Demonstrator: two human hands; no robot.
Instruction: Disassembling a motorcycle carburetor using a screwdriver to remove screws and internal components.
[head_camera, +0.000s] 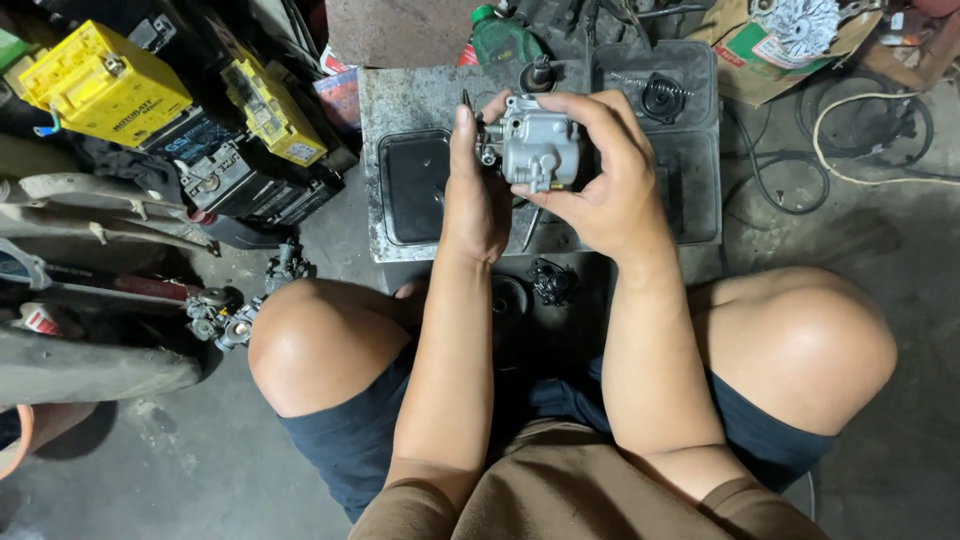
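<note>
Both hands, left hand (478, 190) and right hand (600, 180), clamp a grey cast-metal carburettor body (538, 150) above the low grey metal desk (400, 100), raised between bare knees, forearms upright.

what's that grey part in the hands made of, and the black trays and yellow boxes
The carburetor body, held between the right hand and left hand, looks like cast metal, probably aluminium: dull silver-grey, matte, with a brass-coloured fitting underneath. The black trays look like moulded plastic or rubber, with rounded rims and a dusty, low sheen. The yellow batteries have smooth, glossy plastic-looking cases.
</note>
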